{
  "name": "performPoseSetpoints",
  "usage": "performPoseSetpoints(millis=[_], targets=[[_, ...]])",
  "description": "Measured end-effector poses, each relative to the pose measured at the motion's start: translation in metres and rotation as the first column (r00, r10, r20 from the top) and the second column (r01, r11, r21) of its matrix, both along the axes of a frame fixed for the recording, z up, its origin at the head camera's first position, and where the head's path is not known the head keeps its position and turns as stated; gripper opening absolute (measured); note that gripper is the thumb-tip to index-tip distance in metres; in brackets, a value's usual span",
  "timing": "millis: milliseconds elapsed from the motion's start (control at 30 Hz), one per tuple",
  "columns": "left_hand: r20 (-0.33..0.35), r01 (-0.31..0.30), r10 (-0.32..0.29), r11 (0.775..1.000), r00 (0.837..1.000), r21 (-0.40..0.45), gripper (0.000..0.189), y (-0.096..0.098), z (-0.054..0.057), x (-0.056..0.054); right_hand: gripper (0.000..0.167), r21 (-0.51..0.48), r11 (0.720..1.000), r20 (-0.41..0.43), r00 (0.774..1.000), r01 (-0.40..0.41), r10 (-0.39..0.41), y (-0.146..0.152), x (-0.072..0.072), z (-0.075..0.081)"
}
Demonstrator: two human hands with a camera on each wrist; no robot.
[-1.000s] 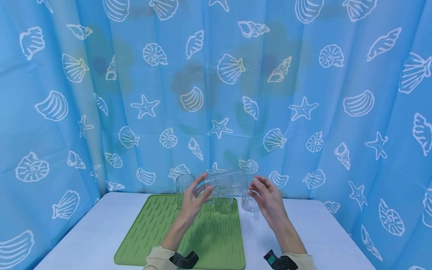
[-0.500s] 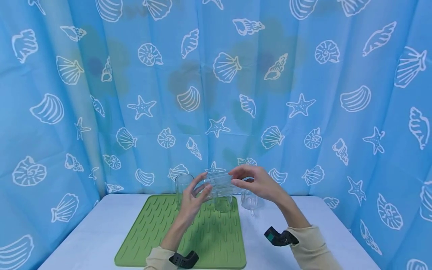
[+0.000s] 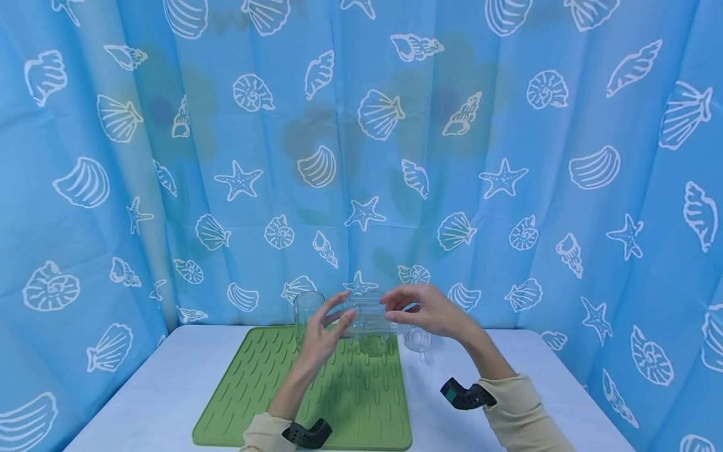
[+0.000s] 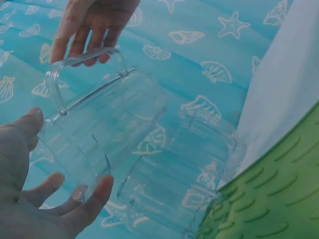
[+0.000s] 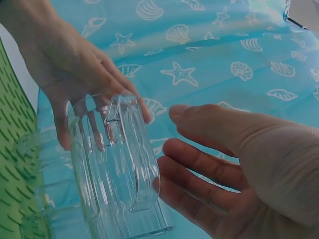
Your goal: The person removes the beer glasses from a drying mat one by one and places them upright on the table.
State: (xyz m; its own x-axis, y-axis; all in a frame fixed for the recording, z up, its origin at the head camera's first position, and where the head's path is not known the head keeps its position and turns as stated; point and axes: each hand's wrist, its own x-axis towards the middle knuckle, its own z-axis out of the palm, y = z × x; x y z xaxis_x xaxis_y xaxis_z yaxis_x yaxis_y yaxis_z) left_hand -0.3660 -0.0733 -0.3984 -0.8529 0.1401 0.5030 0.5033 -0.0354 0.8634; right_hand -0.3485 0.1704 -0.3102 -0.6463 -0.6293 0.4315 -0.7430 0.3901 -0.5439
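Observation:
A clear glass mug (image 3: 368, 309) is held tilted on its side above the back of the green mat. My left hand (image 3: 321, 331) grips one end of it, thumb and fingers spread around the wall. In the left wrist view, the mug's handle (image 4: 55, 82) points up toward my right hand (image 4: 97, 25). That hand hovers by the handle with loosely bent fingers; in the right wrist view its thumb is apart from the glass (image 5: 107, 174), and one fingertip is at or very near the handle. Whether it touches is hard to tell.
On the green ridged mat (image 3: 305, 402) stand a tall clear glass (image 3: 301, 314) at the back and another clear vessel (image 3: 374, 345) below the held mug. A glass mug (image 3: 417, 340) stands on the white table (image 3: 474, 402) to the right. A blue shell-print curtain (image 3: 361, 157) hangs behind.
My right hand has come leftward and turned, from beyond the mug's right end to beside its handle. The left hand keeps its grip. In the last half second little has moved.

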Motion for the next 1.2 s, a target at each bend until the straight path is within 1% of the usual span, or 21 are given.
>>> performPoseSetpoints(millis=[133,233,367,467,600,767,800,1067,1200], targets=[[0.000,-0.014,0.014,0.999,1.000,-0.045,0.045,-0.001,0.001,0.001,0.029,0.034,0.998,0.018,0.999,-0.051,0.051,0.000,-0.004,-0.005],[0.005,-0.025,0.025,0.996,1.000,-0.087,0.045,-0.001,0.001,0.000,0.032,0.041,0.993,0.085,0.991,-0.111,0.108,0.001,-0.007,-0.008],[-0.006,-0.032,0.031,0.991,0.999,-0.132,0.045,0.000,-0.001,0.000,0.034,0.046,0.982,0.211,0.963,-0.182,0.168,0.001,-0.011,-0.012],[-0.036,-0.032,0.027,0.988,0.999,-0.153,0.045,0.001,-0.001,0.001,0.035,0.066,0.974,0.265,0.945,-0.215,0.191,0.001,-0.012,-0.014],[-0.067,-0.039,0.028,0.985,0.997,-0.166,0.044,0.003,0.001,0.006,0.033,0.091,0.964,0.285,0.934,-0.250,0.215,-0.002,-0.014,-0.017],[-0.076,-0.047,0.034,0.982,0.997,-0.180,0.043,0.004,-0.001,0.005,0.030,0.090,0.957,0.286,0.928,-0.275,0.240,-0.003,-0.016,-0.023],[-0.078,-0.042,0.028,0.982,0.997,-0.185,0.043,0.003,-0.004,0.002,0.029,0.087,0.956,0.289,0.926,-0.280,0.244,-0.004,-0.017,-0.024],[-0.063,-0.022,0.010,0.980,0.998,-0.195,0.042,0.003,-0.003,0.002,0.022,0.064,0.949,0.312,0.909,-0.310,0.276,-0.004,-0.020,-0.029],[-0.057,-0.018,0.007,0.979,0.998,-0.201,0.042,0.002,-0.004,0.001,0.021,0.050,0.947,0.311,0.906,-0.318,0.288,-0.005,-0.021,-0.032]])
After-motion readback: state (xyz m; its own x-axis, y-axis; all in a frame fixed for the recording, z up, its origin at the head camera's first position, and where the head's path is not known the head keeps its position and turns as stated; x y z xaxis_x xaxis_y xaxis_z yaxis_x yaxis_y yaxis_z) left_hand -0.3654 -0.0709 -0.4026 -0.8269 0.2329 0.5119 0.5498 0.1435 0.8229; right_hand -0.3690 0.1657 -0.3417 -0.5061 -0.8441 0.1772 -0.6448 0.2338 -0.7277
